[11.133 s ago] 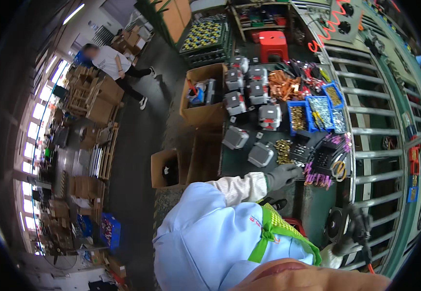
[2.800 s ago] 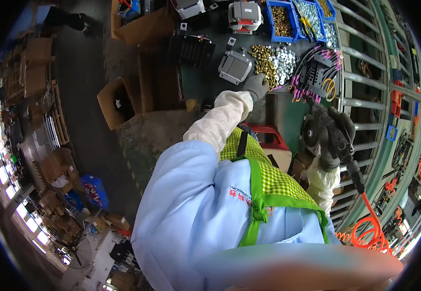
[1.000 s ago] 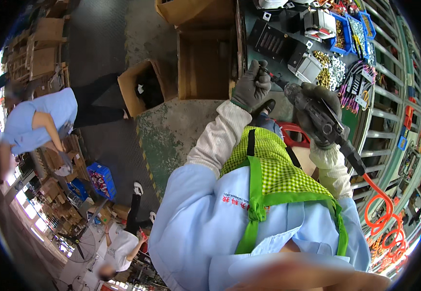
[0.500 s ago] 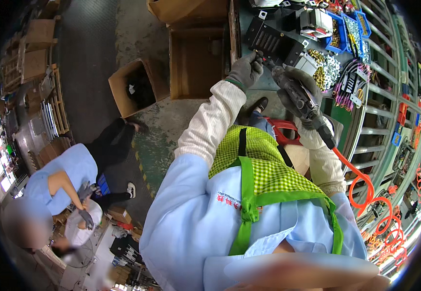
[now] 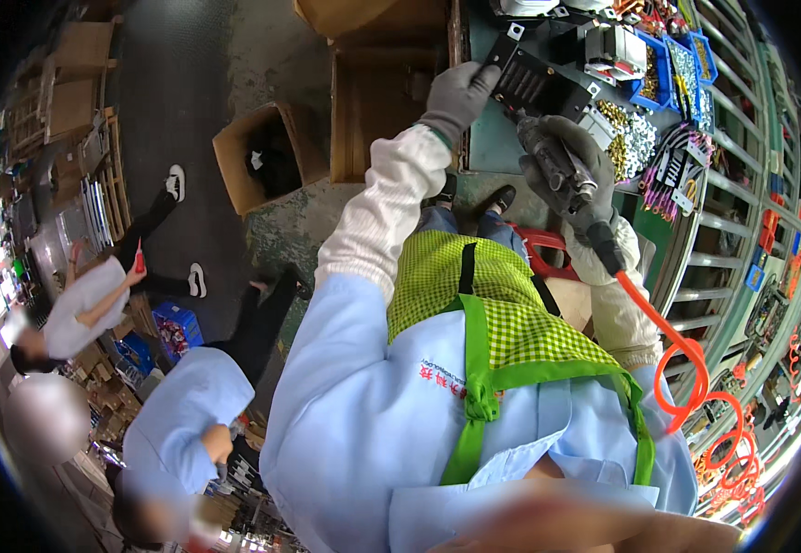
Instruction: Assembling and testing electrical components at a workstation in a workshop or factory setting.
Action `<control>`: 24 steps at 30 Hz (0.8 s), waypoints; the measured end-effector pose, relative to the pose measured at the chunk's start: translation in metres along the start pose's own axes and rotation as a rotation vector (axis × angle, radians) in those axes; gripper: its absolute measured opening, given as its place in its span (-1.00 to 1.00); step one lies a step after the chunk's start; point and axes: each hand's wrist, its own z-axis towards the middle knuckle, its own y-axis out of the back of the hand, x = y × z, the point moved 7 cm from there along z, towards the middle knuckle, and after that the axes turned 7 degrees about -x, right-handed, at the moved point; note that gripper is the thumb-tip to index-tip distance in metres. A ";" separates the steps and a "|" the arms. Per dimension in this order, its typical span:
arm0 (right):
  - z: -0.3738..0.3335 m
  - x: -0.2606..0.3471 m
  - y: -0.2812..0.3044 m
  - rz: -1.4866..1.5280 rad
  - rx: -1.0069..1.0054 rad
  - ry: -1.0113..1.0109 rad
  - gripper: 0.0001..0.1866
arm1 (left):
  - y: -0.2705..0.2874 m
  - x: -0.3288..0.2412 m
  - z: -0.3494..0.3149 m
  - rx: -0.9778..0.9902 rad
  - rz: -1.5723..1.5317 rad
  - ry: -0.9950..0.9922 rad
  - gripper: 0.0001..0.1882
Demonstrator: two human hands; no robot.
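My gloved right hand (image 5: 594, 157) is wrapped round a dark air screwdriver (image 5: 548, 152), whose tip points up at the near edge of a black slotted metal housing (image 5: 537, 85). Whether the tip touches the housing I cannot tell. An orange coiled hose (image 5: 647, 311) runs from the tool's rear end down to the right. At the housing's left end, my gloved left hand (image 5: 456, 100) is closed on its edge, thumb towards the metal. The housing lies tilted on the workbench (image 5: 493, 152).
Right of the housing lie loose brass and silver fasteners (image 5: 631, 129), blue parts bins (image 5: 656, 78) and bundled wires (image 5: 677, 170). Cardboard boxes (image 5: 336, 120) stand left of the bench. A red stool (image 5: 548, 251) is below it. Two people (image 5: 184, 415) are at lower left.
My left hand has moved from beside the tool's tip up and left to the housing's end. The screwdriver stays near the housing's near edge. Another person has come into view at left.
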 end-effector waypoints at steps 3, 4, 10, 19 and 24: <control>0.013 0.017 -0.012 -0.034 0.023 0.050 -0.44 | -0.005 -0.019 0.005 0.042 0.204 -0.158 -0.58; 0.015 0.019 -0.017 -0.033 0.063 0.025 -0.44 | -0.006 -0.017 0.004 0.055 0.178 -0.112 -0.58; 0.023 0.028 -0.033 -0.096 0.104 0.137 -0.51 | -0.007 -0.010 0.003 -0.022 0.075 -0.042 -0.58; 0.027 0.020 -0.038 0.040 0.089 -0.071 -0.60 | -0.004 -0.010 0.000 -0.061 0.056 -0.009 -0.56; 0.027 0.021 -0.039 0.003 0.051 -0.020 -0.60 | -0.006 0.000 -0.002 -0.045 0.046 0.003 -0.56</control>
